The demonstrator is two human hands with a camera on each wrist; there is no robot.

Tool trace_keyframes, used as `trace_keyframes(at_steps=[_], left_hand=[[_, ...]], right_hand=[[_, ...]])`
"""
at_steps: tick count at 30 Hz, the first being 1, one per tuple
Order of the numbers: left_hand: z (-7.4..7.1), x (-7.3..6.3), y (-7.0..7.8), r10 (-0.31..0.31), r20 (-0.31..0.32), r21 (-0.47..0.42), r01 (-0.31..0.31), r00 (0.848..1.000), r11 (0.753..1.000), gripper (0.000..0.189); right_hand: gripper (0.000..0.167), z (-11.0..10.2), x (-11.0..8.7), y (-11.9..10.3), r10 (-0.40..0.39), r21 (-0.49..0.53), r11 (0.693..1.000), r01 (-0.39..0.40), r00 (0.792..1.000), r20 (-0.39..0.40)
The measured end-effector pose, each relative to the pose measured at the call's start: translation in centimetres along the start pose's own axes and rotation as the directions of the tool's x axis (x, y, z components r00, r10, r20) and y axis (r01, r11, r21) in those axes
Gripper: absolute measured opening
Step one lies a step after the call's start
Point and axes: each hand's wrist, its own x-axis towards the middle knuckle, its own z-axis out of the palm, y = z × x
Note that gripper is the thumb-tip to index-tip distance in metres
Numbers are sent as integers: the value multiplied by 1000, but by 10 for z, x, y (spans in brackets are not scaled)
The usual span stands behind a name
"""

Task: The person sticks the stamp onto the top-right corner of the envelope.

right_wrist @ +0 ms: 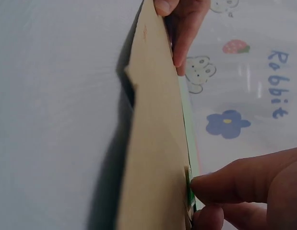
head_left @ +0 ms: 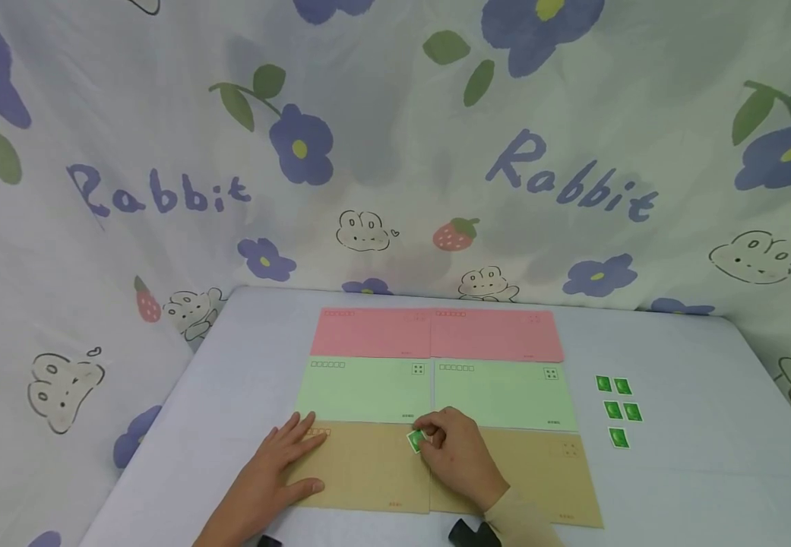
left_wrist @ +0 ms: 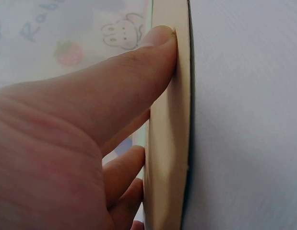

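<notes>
My right hand (head_left: 460, 460) pinches a small green stamp (head_left: 416, 441) with a white border at the upper right corner of the left brown envelope (head_left: 368, 471). In the right wrist view the stamp (right_wrist: 189, 186) shows as a thin green strip at the fingertips, against the envelope's surface. With fingers spread, my left hand (head_left: 279, 471) rests on the left end of that same envelope. The left wrist view shows its thumb (left_wrist: 138, 62) touching the brown paper (left_wrist: 170, 139). The right brown envelope (head_left: 532, 479) lies partly under my right hand and forearm.
Two light green envelopes (head_left: 368, 391) and two pink envelopes (head_left: 374, 334) lie in rows behind the brown ones. Several loose green stamps (head_left: 618, 437) lie on the white table (head_left: 696, 456) at the right. Dark objects (head_left: 473, 533) show at the wrists. A patterned curtain (head_left: 395, 152) hangs behind.
</notes>
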Motion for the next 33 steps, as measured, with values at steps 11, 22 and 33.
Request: trace_keyframes(at_steps=[11, 22, 33], left_hand=[[-1, 1, 1, -19, 13, 8, 19, 1000, 1000, 63], [-3, 1, 1, -46, 29, -1, 46, 999, 999, 62], [-4, 1, 3, -65, 40, -9, 65, 997, 998, 63]], right_hand=[[11, -1, 0, -2, -6, -7, 1000, 6, 1000, -1], [13, -1, -1, -5, 5, -17, 1000, -5, 1000, -13], [15, -4, -1, -6, 12, -1, 1000, -12, 1000, 1]])
